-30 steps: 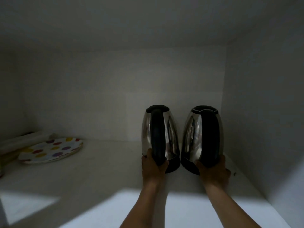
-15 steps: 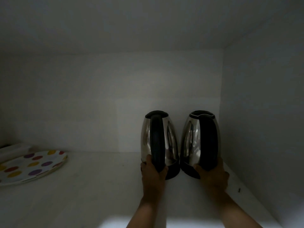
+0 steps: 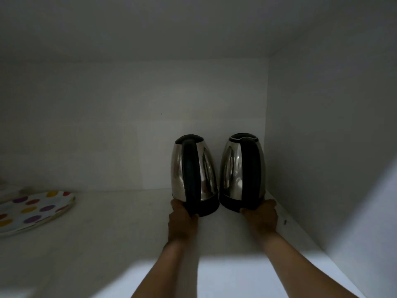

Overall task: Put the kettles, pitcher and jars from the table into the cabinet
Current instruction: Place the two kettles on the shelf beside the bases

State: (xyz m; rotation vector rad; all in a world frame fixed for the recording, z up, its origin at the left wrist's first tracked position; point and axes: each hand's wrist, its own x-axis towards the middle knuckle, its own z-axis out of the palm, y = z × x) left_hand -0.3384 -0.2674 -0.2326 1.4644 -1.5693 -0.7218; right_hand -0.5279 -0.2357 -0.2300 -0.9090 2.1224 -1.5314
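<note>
Deep on the white cabinet shelf (image 3: 129,222), two shiny steel kettles with black handles stand upright, nearly touching. Left hand (image 3: 182,222) grips the left kettle (image 3: 193,177) at its handle base; right hand (image 3: 261,218) clasps the right kettle (image 3: 242,171) at its base. Right kettle sits near the side wall (image 3: 322,147). Open shelf leftward up to a polka-dot plate (image 3: 36,209).

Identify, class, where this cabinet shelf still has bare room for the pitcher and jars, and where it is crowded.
Free: the wide bare stretch of shelf between the dotted plate and the left kettle, reaching the back wall. Crowded: the right corner, where the right kettle stands close to the side wall beside the left kettle, with the left hand and right hand at their bases.
</note>
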